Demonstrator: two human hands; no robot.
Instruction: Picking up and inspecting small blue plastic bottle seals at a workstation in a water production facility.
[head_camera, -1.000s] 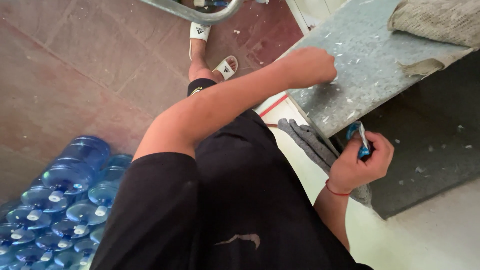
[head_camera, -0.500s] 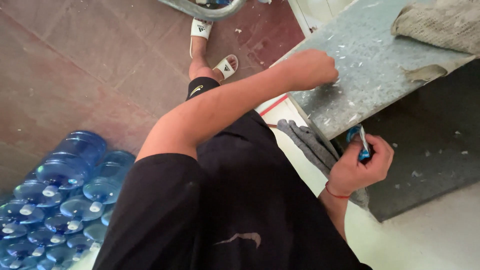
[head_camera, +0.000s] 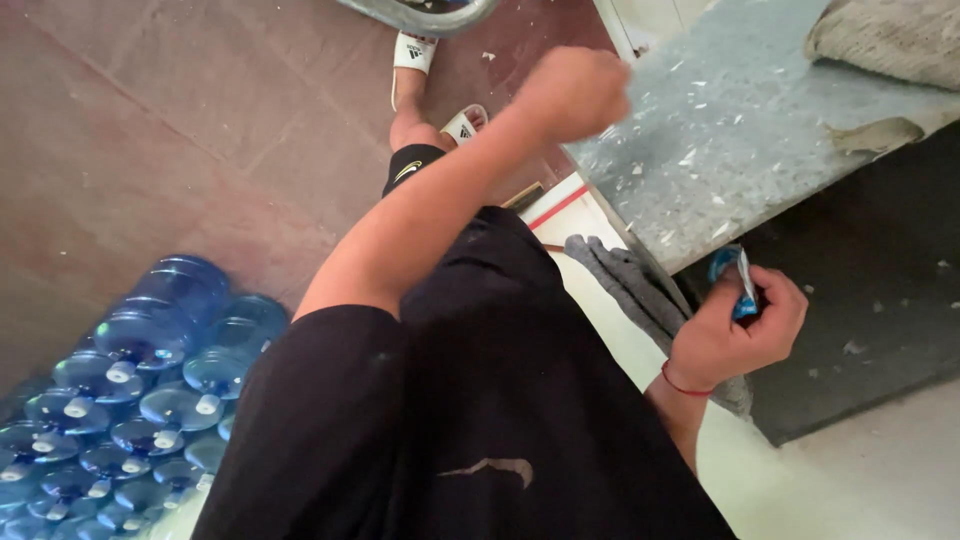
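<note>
Packet: a small blue and silver packet (head_camera: 741, 283), pinched between the thumb and fingers of the right hand (head_camera: 732, 338), its top end sticking up above the fingertips.
Right hand: curled tight around the packet's lower part, held below the front edge of the grey slab (head_camera: 740, 130); a red string (head_camera: 684, 385) circles the wrist.
Left hand: the left hand (head_camera: 573, 92) is balled into a fist, blurred, at the slab's near corner; whether anything is inside it cannot be told, nor whether it touches the slab.
Slab: speckled with pale flakes, up and away from the packet; a crumpled beige cloth (head_camera: 886, 42) lies at its far end.
Grey cloth: a grey cloth (head_camera: 640, 295) hangs just left of the gripping hand.
Bottles: blue water jugs (head_camera: 120, 390) are stacked well apart from the grip, far to the left on the floor.
Feet: white sandals (head_camera: 415, 52) beyond the left fist.
</note>
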